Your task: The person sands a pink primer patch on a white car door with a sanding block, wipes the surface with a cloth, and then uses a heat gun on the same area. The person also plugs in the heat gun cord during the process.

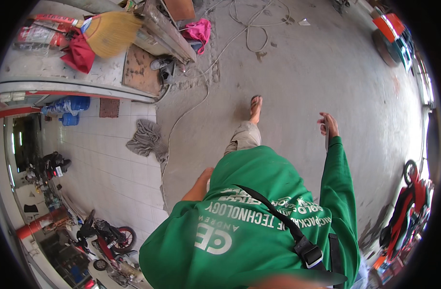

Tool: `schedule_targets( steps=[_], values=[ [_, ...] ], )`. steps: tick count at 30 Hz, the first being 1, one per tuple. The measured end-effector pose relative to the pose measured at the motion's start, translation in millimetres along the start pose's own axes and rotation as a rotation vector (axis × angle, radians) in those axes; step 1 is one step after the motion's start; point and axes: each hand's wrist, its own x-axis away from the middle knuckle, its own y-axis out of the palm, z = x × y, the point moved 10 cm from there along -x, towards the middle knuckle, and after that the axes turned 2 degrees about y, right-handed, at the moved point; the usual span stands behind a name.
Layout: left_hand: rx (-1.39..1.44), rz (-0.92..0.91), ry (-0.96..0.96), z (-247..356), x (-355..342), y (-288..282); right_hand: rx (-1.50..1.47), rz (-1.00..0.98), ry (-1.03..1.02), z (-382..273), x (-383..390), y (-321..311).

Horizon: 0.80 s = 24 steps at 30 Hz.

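Observation:
My right hand [330,123] is at the right of centre, out from my green sleeve, with its fingers curled round a slim, flat grey object [327,135] that I cannot identify. My left hand [206,174] is low beside my body, mostly hidden by the green shirt, and its fingers are unclear. A black strap [278,210] crosses the shirt. One sandalled foot [255,107] is forward on the grey concrete floor [292,77].
At the upper left a ledge [105,72] holds a broom [112,33] and red cloth [78,55]. A cable [191,106] runs past a grey rag [146,137]. Blue jugs [78,103] and motorbikes [114,241] stand left; red machinery [389,24] and a red-black vehicle [406,207] stand right.

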Motion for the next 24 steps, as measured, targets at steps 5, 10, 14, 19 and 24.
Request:
schedule_targets(
  steps=[5,10,14,19,24],
  values=[
    [-0.398,0.045,-0.357,46.2,-116.8,-15.4,-0.099,-0.114,-0.108,-86.8,-110.9,48.0],
    [-0.538,0.132,-0.098,364.9,-263.6,-9.7,0.061,-0.049,0.443,23.2,-176.9,-17.2],
    [-0.16,0.307,0.374,633.8,-309.2,48.7,0.066,-0.022,0.54,21.7,-195.2,-100.1],
    [-0.134,0.269,0.513,844.7,-354.5,107.8,0.114,-0.018,0.512,18.3,-284.8,-177.4],
    [-0.157,0.335,0.173,789.1,-495.2,103.1,0.365,-0.194,0.228,-103.2,-455.9,-213.0]
  ],
)
